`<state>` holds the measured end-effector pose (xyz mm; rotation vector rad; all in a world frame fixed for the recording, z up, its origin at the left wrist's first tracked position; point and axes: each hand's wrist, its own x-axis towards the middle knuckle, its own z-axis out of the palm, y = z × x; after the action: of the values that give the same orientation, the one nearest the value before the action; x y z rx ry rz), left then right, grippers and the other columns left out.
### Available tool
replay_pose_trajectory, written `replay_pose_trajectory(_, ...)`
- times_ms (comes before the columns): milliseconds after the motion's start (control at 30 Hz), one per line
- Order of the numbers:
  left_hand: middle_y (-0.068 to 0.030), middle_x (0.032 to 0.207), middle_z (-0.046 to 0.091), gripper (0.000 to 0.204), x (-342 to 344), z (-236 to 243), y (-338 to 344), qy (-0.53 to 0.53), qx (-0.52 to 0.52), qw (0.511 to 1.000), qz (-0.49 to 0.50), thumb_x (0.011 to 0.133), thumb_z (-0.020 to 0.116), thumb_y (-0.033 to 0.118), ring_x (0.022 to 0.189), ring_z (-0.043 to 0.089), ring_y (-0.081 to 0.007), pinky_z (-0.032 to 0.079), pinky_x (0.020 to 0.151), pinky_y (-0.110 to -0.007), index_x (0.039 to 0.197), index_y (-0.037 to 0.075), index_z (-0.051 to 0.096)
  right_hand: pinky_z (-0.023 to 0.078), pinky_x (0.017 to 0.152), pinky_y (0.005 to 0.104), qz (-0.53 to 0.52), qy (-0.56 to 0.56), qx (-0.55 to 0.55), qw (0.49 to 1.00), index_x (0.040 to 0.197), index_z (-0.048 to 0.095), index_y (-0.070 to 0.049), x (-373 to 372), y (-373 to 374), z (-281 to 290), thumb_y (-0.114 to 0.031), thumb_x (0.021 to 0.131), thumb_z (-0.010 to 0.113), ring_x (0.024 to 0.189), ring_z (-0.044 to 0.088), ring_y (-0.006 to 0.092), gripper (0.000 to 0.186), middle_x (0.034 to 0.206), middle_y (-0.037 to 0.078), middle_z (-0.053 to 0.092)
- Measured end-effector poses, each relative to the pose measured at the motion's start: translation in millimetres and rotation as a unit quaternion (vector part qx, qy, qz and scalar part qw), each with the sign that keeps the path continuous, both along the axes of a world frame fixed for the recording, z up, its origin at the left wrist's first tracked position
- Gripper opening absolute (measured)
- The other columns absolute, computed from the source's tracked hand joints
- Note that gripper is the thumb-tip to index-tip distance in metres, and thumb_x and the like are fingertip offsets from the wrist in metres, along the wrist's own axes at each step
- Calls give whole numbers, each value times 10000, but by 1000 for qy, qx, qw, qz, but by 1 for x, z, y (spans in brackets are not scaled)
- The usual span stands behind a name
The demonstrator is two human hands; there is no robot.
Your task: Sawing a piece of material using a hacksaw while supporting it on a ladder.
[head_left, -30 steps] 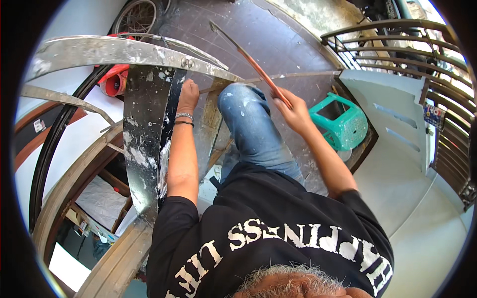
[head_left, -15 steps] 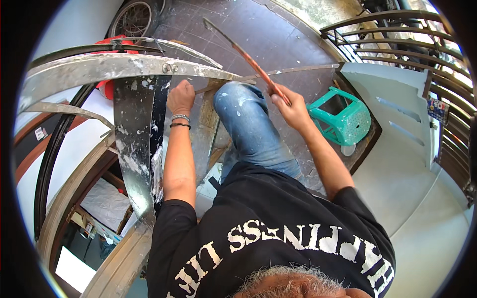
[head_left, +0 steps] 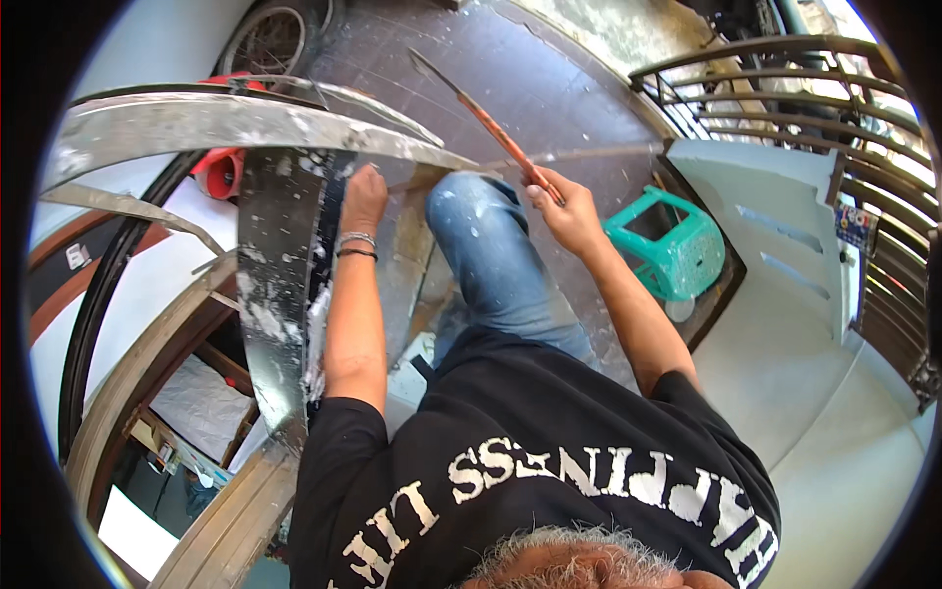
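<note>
The left hand (head_left: 364, 199) is making a closed fist beside a paint-spattered dark board (head_left: 278, 260); whether it is gripping anything cannot be told. A denim-clad knee (head_left: 481, 231) is projecting between the hands. A slender orange-handled tool (head_left: 496, 132) is slanting up and leftward from the right hand (head_left: 567, 209), whose fingers are wrapping its near end. Farther right, a green stool (head_left: 693, 257) is standing.

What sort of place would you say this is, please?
Probably a house's porch or entryway, perhaps doubling as a work spot: a slatted railing stands at the right, a green stool is on the dark floor, and a spoked wheel shows at upper left.
</note>
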<state>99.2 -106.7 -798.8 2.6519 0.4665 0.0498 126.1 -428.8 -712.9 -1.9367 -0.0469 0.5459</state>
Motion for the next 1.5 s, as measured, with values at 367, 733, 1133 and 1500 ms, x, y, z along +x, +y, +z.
replay_pose_trajectory(367,-184,770,657,305,-14,-5,8,26,-2,999,21,853,434,351,732,624,-423,483,643,-529,811,168,673,489,835,317,79,-13,-76,994,1176,604,-2,-60,-65,75,-115,879,597,923,659,193,317,984,141,684)
replay_pose_trajectory(733,-153,797,663,363,-7,1,14,83,-26,996,-17,896,467,463,762,632,-393,468,652,-499,856,140,628,487,829,303,26,-91,38,995,1182,623,-38,-23,-8,-8,-189,876,631,920,639,168,342,1019,109,690)
replay_pose_trajectory(1133,-64,714,634,482,-20,0,6,36,49,988,-140,866,515,592,749,633,-318,456,663,-453,788,137,651,421,555,255,9,116,80,990,1252,592,-15,14,2,25,-278,877,610,612,496,77,458,703,-9,521)
replay_pose_trajectory(1500,-119,874,704,660,-5,22,8,237,-111,955,-139,809,469,735,883,661,-331,499,754,-441,903,135,727,468,683,278,29,53,80,995,1152,619,-23,-9,-8,3,-256,857,621,741,568,123,376,880,29,622)
